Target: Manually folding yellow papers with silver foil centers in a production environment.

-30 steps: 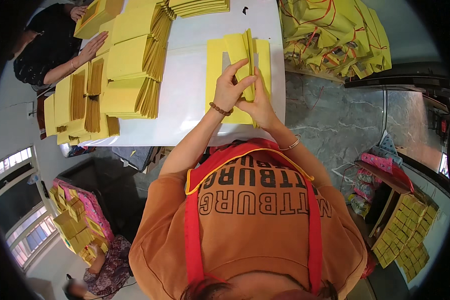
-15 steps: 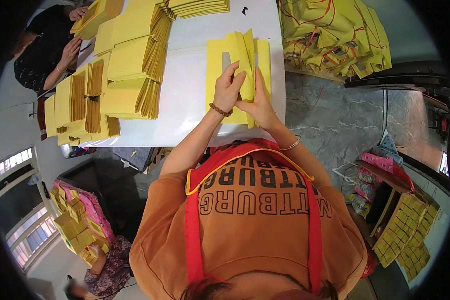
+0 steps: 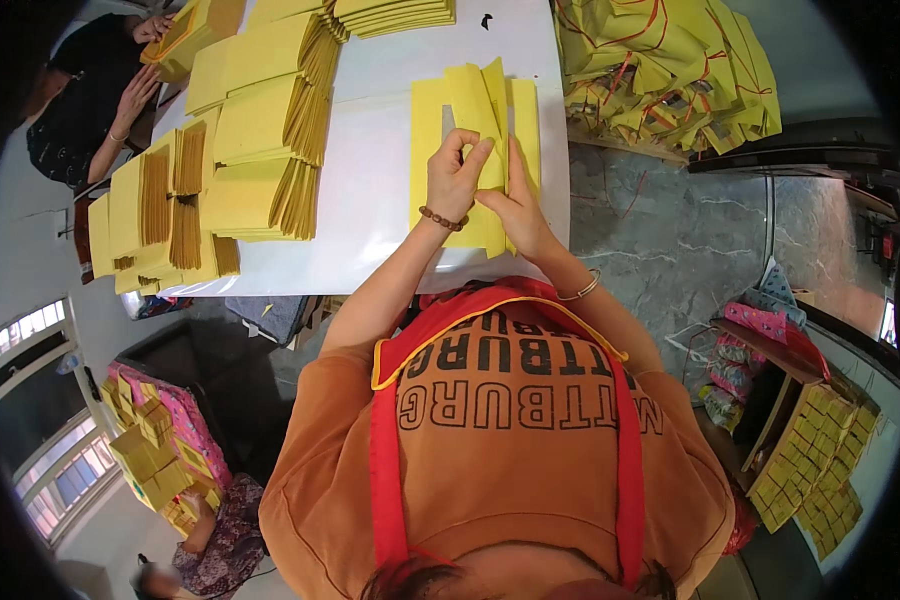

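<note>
A flat yellow paper piece [image 3: 432, 150] with folded flaps lies on the white table [image 3: 380, 150] in front of me. My left hand [image 3: 456, 178], with a bead bracelet at the wrist, pinches the middle folded flap [image 3: 478, 100] between thumb and fingers. My right hand [image 3: 515, 205] lies flat on the sheet just right of it, fingers pressing the fold down. A thin bangle sits on my right wrist.
Stacks of folded yellow paper [image 3: 260, 120] fill the table's left and far side. A heap of yellow bags with red cords [image 3: 670, 70] lies at the right. Another person [image 3: 90, 110] works at the far left corner. More yellow packs [image 3: 810, 460] stand on the floor.
My left hand has drawn down from the flap's upper edge and closed on the fold. My right hand stays pressed on the sheet.
</note>
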A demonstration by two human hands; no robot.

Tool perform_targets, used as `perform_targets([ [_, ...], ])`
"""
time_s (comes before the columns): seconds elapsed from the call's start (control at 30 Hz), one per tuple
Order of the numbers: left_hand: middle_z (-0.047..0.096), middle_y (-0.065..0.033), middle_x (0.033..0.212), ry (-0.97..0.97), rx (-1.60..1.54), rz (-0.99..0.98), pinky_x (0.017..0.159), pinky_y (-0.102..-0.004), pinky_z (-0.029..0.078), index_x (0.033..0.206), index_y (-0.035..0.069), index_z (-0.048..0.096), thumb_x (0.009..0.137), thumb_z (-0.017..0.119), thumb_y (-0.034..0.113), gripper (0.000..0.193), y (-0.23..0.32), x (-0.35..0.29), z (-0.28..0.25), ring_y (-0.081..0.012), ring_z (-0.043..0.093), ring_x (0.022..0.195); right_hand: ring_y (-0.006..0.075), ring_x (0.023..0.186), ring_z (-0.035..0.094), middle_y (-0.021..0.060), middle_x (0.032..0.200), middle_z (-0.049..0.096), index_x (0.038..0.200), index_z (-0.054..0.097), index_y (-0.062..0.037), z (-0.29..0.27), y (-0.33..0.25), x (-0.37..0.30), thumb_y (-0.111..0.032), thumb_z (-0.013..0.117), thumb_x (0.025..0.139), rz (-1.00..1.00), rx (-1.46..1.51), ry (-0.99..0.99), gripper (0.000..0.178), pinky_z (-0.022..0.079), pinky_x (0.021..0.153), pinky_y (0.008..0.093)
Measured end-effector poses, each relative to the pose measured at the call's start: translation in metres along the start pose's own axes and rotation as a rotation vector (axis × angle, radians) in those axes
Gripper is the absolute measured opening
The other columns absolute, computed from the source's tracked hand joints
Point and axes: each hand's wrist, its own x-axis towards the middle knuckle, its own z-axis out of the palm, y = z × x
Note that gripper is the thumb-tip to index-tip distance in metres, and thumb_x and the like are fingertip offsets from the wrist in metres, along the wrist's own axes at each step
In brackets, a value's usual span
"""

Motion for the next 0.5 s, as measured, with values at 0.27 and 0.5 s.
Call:
perform_targets([
  [0.27, 0.05, 0.0019, 0.079, -0.015, -0.038, -0.02, 0.052, -0.0213, 0.033, 0.111, 0.004, 0.059, 0.084, 0.058, 0.008, 0.027, 0.016, -0.002, 0.002, -0.0046, 0.041, 0.063, 0.028, 0.138, 0.007, 0.0221, 0.147, 0.009, 0.141, 0.002, 0.0066, -0.001, -0.006, -0.002, -0.016, 0.052, 0.08, 0.003, -0.037, -0.001, 0.082, 0.012, 0.11, 0.0325],
  [0.5, 0.051, -0.0001, 0.079, -0.041, 0.111, 0.131, 0.053, -0.0215, 0.032, 0.11, 0.006, 0.062, 0.08, 0.067, 0.019, 0.034, 0.004, 0.001, 0.0, -0.0071, 0.039, 0.061, 0.0265, 0.139, 0.003, 0.0207, 0.149, 0.004, 0.141, 0.0, 0.0067, 0.002, -0.011, -0.002, -0.021, 0.046, 0.081, 0.036, -0.006, -0.021, 0.081, 0.01, 0.11, 0.0311],
])
